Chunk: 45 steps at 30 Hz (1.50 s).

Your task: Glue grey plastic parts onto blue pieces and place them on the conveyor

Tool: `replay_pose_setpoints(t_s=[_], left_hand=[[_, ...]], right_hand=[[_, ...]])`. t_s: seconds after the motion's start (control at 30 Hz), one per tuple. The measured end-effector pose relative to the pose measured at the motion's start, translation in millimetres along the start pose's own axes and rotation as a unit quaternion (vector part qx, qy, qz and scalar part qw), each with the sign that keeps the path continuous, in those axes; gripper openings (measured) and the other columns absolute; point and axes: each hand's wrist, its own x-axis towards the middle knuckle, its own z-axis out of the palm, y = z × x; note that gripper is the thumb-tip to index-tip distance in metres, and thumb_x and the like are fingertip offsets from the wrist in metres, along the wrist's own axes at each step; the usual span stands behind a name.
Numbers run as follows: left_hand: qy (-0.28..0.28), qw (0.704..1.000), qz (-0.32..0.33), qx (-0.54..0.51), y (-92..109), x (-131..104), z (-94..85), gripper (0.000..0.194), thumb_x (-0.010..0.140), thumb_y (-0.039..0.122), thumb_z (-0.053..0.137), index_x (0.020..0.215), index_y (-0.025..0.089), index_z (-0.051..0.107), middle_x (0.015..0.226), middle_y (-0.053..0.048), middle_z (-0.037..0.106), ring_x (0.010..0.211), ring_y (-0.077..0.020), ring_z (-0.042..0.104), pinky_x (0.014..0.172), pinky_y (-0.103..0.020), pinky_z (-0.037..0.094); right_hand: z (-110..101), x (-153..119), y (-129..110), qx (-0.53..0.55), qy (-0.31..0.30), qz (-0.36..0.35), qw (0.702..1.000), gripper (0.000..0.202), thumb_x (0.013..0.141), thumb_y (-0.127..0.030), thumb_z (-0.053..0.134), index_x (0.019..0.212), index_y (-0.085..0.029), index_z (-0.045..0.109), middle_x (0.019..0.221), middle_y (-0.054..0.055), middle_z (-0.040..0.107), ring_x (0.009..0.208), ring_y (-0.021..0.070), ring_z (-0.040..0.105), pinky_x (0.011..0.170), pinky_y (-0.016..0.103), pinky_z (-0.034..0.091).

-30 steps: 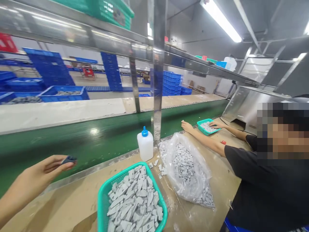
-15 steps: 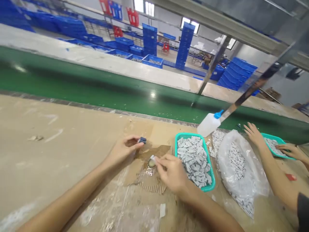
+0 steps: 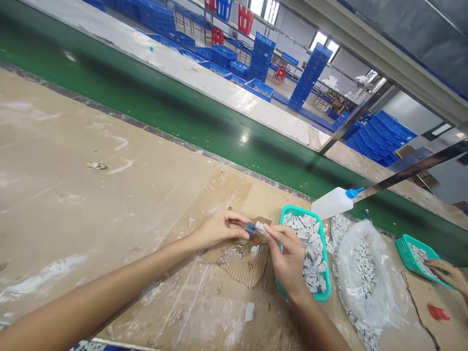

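Note:
Between thumb and fingers, my left hand [image 3: 227, 228] pinches a small dark blue piece [image 3: 250, 227]. A small white-grey piece [image 3: 260, 227] is gripped in the fingertips of my right hand [image 3: 287, 251], and the two pieces meet or nearly meet. Beneath them lies a torn cardboard scrap [image 3: 244, 265] with a wet, shiny patch. Just right of my right hand, and partly hidden by it, a green basket [image 3: 324, 273] holds many grey-white pieces.
A white bottle with a blue cap [image 3: 332, 203] lies tilted behind the basket. Right of it are a clear plastic bag of pieces [image 3: 365, 273], another green basket [image 3: 405, 253] with a person's hand at it, and a red object [image 3: 438, 312]. A green belt [image 3: 219, 136] runs behind.
My right hand has lifted the white piece from the cardboard to the blue piece in my left hand. The view has tilted. The other person's nearer arm has left the view.

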Motion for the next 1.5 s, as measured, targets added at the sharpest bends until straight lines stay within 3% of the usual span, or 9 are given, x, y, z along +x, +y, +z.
replay_pose_setpoints(t_s=[0.3,0.7,0.93,1.2,1.4,1.5], left_hand=[[-0.012,0.999,-0.007,-0.049,-2.2,-2.2,5.1,0.032,0.055,0.02,0.089,0.083,0.013,0.076,0.082,-0.006,0.076,0.075,-0.0177,0.071,0.081,-0.03,0.057],[-0.013,0.999,0.011,-0.029,-2.6,-4.9,5.8,0.034,0.056,0.026,0.09,0.085,0.014,0.079,0.086,-0.008,0.076,0.074,-0.0197,0.072,0.076,-0.03,0.059],[0.037,0.998,0.035,0.04,-1.1,-11.1,12.3,0.028,0.061,0.031,0.088,0.085,0.018,0.082,0.078,-0.006,0.075,0.064,-0.0149,0.065,0.062,-0.023,0.053],[0.084,0.996,0.015,-0.011,1.6,-16.5,25.8,0.027,0.057,0.027,0.088,0.082,0.02,0.082,0.079,-0.005,0.076,0.07,-0.0185,0.068,0.077,-0.032,0.057],[0.113,0.993,0.003,-0.023,-0.5,-19.5,31.7,0.031,0.058,0.03,0.088,0.084,0.016,0.082,0.083,-0.008,0.077,0.07,-0.0183,0.067,0.064,-0.026,0.053],[0.107,0.994,-0.004,-0.032,-1.4,-19.8,31.6,0.032,0.058,0.03,0.088,0.087,0.016,0.082,0.086,-0.009,0.077,0.071,-0.0176,0.066,0.065,-0.025,0.051]], right_hand=[[-0.5,0.6,-0.5,0.009,-0.029,-0.004,1.0,0.029,0.091,-0.012,0.062,0.11,-0.029,0.075,0.092,0.003,0.073,0.083,0.0141,0.068,0.072,0.026,0.057],[0.4,-2.4,4.5,0.004,-0.049,-0.012,0.999,0.039,0.091,-0.008,0.057,0.115,-0.033,0.074,0.095,0.004,0.071,0.084,0.0151,0.068,0.073,0.027,0.058],[-0.9,-4.6,11.3,-0.014,-0.051,-0.038,0.998,0.048,0.09,-0.002,0.05,0.117,-0.035,0.072,0.094,0.004,0.07,0.085,0.0142,0.067,0.073,0.027,0.058],[0.1,-4.0,8.1,0.002,-0.04,-0.026,0.999,0.048,0.089,-0.002,0.049,0.115,-0.034,0.074,0.091,0.004,0.069,0.083,0.0146,0.066,0.07,0.027,0.058],[1.5,-4.4,7.4,-0.011,-0.047,-0.038,0.998,0.05,0.089,-0.001,0.048,0.117,-0.035,0.073,0.09,0.004,0.069,0.082,0.014,0.066,0.069,0.025,0.057],[0.8,-4.6,9.6,-0.01,-0.06,-0.031,0.998,0.051,0.089,-0.001,0.049,0.118,-0.035,0.072,0.09,0.004,0.068,0.081,0.0134,0.066,0.069,0.025,0.056]])
